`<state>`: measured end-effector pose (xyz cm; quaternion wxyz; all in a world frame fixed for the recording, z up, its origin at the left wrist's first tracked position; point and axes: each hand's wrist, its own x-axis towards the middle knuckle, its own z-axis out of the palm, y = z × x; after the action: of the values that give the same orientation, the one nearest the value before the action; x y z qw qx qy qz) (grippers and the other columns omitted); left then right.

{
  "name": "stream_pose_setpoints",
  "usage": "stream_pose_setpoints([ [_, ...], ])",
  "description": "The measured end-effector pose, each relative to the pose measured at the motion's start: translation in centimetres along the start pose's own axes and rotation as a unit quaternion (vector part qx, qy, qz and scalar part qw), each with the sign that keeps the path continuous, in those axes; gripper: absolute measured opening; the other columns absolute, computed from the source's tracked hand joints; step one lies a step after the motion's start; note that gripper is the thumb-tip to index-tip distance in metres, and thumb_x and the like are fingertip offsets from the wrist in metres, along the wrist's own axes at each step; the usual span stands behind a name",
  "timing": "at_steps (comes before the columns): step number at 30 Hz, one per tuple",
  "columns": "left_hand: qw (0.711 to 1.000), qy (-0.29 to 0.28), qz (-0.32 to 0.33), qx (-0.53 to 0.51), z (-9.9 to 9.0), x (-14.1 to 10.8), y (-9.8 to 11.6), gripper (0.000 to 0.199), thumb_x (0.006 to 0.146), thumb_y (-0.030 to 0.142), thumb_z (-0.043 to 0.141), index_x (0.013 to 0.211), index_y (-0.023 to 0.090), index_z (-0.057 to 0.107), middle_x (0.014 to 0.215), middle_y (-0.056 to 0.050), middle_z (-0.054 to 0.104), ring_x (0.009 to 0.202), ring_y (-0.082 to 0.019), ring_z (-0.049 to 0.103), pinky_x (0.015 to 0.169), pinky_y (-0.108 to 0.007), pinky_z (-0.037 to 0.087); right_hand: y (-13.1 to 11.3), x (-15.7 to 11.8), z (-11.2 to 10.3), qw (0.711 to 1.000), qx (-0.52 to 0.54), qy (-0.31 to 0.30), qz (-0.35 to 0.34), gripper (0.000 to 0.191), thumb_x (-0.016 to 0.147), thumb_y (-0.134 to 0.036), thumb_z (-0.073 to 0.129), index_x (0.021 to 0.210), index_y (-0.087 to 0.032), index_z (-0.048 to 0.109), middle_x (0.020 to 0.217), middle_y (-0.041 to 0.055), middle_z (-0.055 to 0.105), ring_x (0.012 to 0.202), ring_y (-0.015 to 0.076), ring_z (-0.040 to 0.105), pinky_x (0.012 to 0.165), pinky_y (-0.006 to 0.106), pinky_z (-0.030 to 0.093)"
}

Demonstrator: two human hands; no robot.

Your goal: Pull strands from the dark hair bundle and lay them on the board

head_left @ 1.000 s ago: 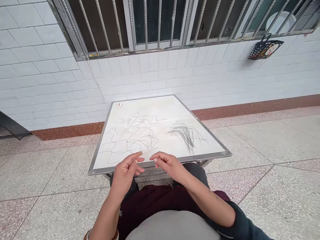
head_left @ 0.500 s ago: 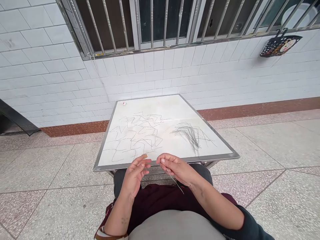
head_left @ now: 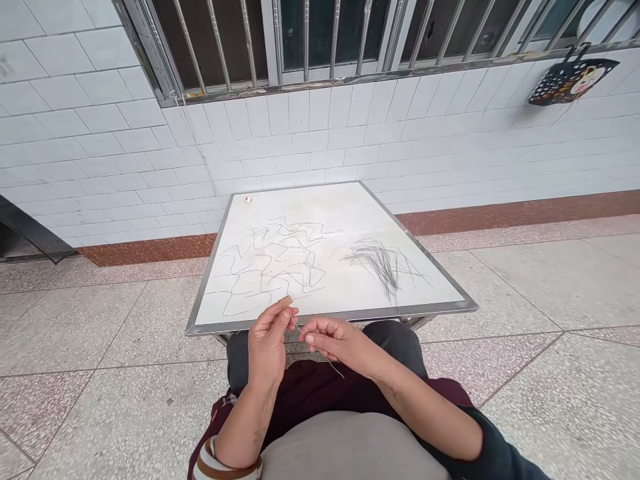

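A thin wire [head_left: 331,365] runs between my hands over my lap, just off the table's front edge. My left hand [head_left: 270,340] pinches one end of it between thumb and fingers; a tan wrap covers the tip of its index finger. My right hand [head_left: 335,342] grips the same wire a short way along, and the loose tail hangs down to the right. On the table [head_left: 310,200], bent zigzag wires [head_left: 270,263] lie spread over the left side. A dark bundle of mostly straighter wires [head_left: 383,267] lies on the right side.
A small red and white object [head_left: 248,200] sits at the table's far left corner. Behind it stand a white tiled wall [head_left: 300,140] and a barred window [head_left: 330,40]. A dotted bag [head_left: 573,81] hangs at the right. My knees are under the table's near edge.
My left hand has closed on the wire's end, where its fingers were apart before. The right hand has moved left and slightly down with the wire, closer to the left hand.
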<state>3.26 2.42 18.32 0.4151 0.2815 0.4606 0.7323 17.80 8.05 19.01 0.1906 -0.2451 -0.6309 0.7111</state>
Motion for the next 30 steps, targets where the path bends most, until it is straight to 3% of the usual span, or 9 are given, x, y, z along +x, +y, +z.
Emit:
stream_pose_setpoints([
  [4, 1.0, -0.012, 0.001, 0.014, -0.1, -0.1, 0.8, 0.038, 0.069, 0.02, 0.073, 0.106, 0.02, 0.067, 0.084, -0.003, 0.067, 0.079, -0.013, 0.06, 0.075, -0.026, 0.047, 0.6, 0.1, 0.3, 0.988, -0.121, 0.077, -0.061, 0.023, 0.084, -0.042, 0.055, 0.087, -0.021, 0.063, 0.069, -0.0014, 0.055, 0.057, 0.0094, 0.041, 0.053, 0.022, 0.031],
  [8, 1.0, -0.025, -0.006, 0.011, 0.0, -0.3, 0.7, 0.041, 0.067, 0.019, 0.075, 0.107, 0.02, 0.066, 0.086, -0.002, 0.067, 0.079, -0.015, 0.063, 0.078, -0.029, 0.048, 0.6, 0.1, 0.6, 0.98, -0.153, 0.091, -0.091, 0.021, 0.085, -0.039, 0.052, 0.088, -0.022, 0.063, 0.07, -0.001, 0.055, 0.061, 0.0113, 0.045, 0.056, 0.023, 0.034],
  [13, 0.999, -0.003, -0.01, -0.033, -0.2, -0.2, 0.1, 0.043, 0.064, 0.015, 0.076, 0.105, 0.021, 0.066, 0.077, 0.001, 0.065, 0.082, -0.013, 0.062, 0.081, -0.028, 0.047, -0.1, -0.2, 0.9, 0.98, -0.152, 0.079, -0.101, 0.02, 0.087, -0.038, 0.05, 0.087, -0.022, 0.062, 0.072, -0.001, 0.054, 0.063, 0.0113, 0.046, 0.059, 0.023, 0.036],
  [17, 0.997, 0.008, -0.044, -0.063, -0.3, -0.1, 0.0, 0.05, 0.063, 0.014, 0.077, 0.111, 0.022, 0.063, 0.074, 0.002, 0.063, 0.08, -0.014, 0.063, 0.074, -0.027, 0.049, -0.2, -0.2, 1.0, 0.983, -0.14, 0.08, -0.083, 0.021, 0.086, -0.04, 0.052, 0.084, -0.022, 0.062, 0.069, -0.0018, 0.052, 0.059, 0.0101, 0.042, 0.055, 0.022, 0.033],
  [24, 0.993, 0.034, -0.062, -0.09, 0.0, 0.2, -0.3, 0.051, 0.061, 0.013, 0.077, 0.109, 0.021, 0.062, 0.071, 0.003, 0.063, 0.077, -0.014, 0.062, 0.068, -0.025, 0.048, 0.9, 0.2, 0.6, 0.998, -0.031, 0.052, -0.022, 0.027, 0.084, -0.047, 0.053, 0.086, -0.021, 0.06, 0.066, -0.0035, 0.047, 0.049, 0.0072, 0.03, 0.045, 0.02, 0.024],
  [30, 0.993, 0.045, -0.029, -0.102, -0.3, 1.1, -0.7, 0.045, 0.066, 0.014, 0.074, 0.109, 0.022, 0.062, 0.073, 0.003, 0.063, 0.075, -0.012, 0.06, 0.073, -0.026, 0.047, 1.0, 0.0, 1.2, 0.969, -0.191, 0.124, -0.098, 0.019, 0.087, -0.035, 0.05, 0.077, -0.022, 0.058, 0.063, -0.003, 0.048, 0.058, 0.0112, 0.04, 0.058, 0.024, 0.033],
])
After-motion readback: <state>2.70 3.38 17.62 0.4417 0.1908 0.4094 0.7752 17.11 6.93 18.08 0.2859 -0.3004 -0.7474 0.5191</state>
